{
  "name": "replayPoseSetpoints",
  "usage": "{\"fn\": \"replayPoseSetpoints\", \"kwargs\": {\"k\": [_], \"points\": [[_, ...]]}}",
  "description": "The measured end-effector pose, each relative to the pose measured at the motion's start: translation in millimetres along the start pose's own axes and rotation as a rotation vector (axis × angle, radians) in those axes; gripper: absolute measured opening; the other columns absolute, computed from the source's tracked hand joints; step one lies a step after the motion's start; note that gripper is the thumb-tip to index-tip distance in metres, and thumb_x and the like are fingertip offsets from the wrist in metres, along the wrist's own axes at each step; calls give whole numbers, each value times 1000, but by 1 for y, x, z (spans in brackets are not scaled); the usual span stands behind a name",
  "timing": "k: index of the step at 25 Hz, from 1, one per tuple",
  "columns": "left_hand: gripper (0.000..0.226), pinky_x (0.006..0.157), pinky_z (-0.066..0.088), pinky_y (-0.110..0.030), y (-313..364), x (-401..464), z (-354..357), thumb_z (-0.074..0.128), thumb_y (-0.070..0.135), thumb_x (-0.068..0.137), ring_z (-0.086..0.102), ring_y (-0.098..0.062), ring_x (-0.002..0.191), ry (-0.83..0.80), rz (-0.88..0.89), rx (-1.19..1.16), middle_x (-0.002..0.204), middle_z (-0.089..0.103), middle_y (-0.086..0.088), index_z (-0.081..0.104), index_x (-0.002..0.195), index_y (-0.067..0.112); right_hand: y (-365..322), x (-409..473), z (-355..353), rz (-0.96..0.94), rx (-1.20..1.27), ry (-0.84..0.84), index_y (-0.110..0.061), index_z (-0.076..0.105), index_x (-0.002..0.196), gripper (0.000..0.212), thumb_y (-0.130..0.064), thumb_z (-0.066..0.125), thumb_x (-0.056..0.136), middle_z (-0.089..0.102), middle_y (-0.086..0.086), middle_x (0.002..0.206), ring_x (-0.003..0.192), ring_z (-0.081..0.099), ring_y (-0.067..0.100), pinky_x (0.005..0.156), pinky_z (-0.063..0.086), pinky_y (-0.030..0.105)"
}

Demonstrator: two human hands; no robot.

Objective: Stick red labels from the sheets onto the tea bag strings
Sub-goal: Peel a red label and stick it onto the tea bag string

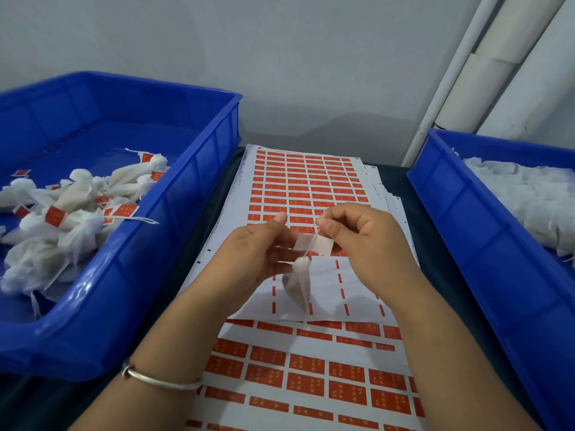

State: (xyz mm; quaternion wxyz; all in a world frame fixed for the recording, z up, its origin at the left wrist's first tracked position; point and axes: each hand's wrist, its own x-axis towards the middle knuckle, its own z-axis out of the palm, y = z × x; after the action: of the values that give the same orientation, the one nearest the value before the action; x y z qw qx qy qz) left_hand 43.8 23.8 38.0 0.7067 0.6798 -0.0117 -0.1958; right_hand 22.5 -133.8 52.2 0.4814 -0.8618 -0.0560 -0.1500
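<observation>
Sheets of red labels (306,181) lie on the table between two blue bins, with more sheets (311,371) nearer me. Above them my left hand (252,253) and my right hand (364,234) hold one peeled label (314,244) between them, its pale back towards me. A tea bag string (312,244) runs across that label; my right thumb and forefinger pinch the string's upper end. The small white tea bag (300,284) hangs from the string below my hands. My left thumb and fingers pinch the label's left end.
A blue bin (174,194) on the left holds several tea bags with red labels (71,213). A blue bin (460,213) on the right holds a heap of white unlabelled tea bags (529,197). White pipes (485,73) lean against the wall at the back right.
</observation>
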Motion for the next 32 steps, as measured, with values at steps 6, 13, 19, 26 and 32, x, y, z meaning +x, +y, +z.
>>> {"fn": "replayPoseSetpoints", "kwargs": {"k": [6, 13, 19, 26, 32], "points": [[11, 66, 55, -24, -3, -1, -2, 67, 25, 71, 68, -15, 67, -74, 50, -47, 79, 72, -1, 77, 75, 25, 1, 0, 2, -15, 35, -50, -41, 56, 71, 24, -27, 58, 90, 56, -44, 71, 80, 55, -21, 56, 40, -3], [15, 76, 55, -30, -5, 0, 0, 67, 31, 62, 64, -13, 67, -100, 25, 6, 76, 72, 0, 77, 71, 24, 0, 0, 1, -40, 18, -102, -43, 58, 72, 25, -25, 61, 89, 59, -31, 68, 79, 58, -15, 62, 45, -1], [16, 80, 54, -33, -8, 3, 0, 64, 36, 69, 62, -13, 68, -38, 56, 45, 74, 71, 3, 76, 71, 27, -2, 1, 3, -18, 36, -93, -42, 59, 76, 20, -26, 62, 88, 63, -24, 69, 76, 62, -10, 59, 47, 3], [13, 73, 54, -25, -12, 12, 0, 57, 23, 90, 65, -13, 75, 95, 166, 123, 75, 70, 8, 68, 82, 22, 0, -2, 9, 79, 19, -17, -40, 53, 108, 42, -20, 75, 79, 68, -18, 72, 73, 65, -6, 56, 45, 2], [7, 50, 44, -6, 17, -3, -9, 70, 25, 79, 63, 4, 64, 122, 280, 436, 67, 67, 19, 65, 74, 28, -14, -5, 12, 73, 91, 26, -45, 46, 111, 46, -19, 70, 83, 67, -14, 83, 77, 66, -4, 61, 52, 9]]}}
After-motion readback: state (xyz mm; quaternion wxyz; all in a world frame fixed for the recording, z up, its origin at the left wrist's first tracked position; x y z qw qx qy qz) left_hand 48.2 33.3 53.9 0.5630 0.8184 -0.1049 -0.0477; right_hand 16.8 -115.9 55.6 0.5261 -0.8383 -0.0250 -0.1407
